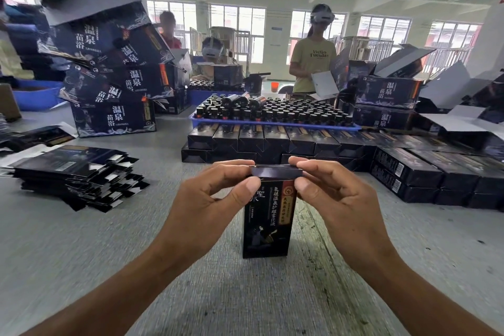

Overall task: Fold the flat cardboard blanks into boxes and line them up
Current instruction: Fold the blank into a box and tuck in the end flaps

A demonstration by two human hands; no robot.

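Note:
A small black box [267, 226] with gold and white print stands upright in front of me, its bottom near the grey table. My left hand [212, 199] pinches its top left corner between thumb and fingers. My right hand [330, 194] pinches the top right corner the same way, both at the top flap [276, 171]. A stack of flat black blanks [79, 174] lies on the left. Finished black boxes [261, 142] lie in rows straight ahead, with more finished boxes [425, 174] on the right.
A blue tray [272, 123] full of dark bottles sits on the far row of boxes. Large dark cartons [114, 117] are piled high at the back left, others [387, 95] at the back right. Three people work across the table.

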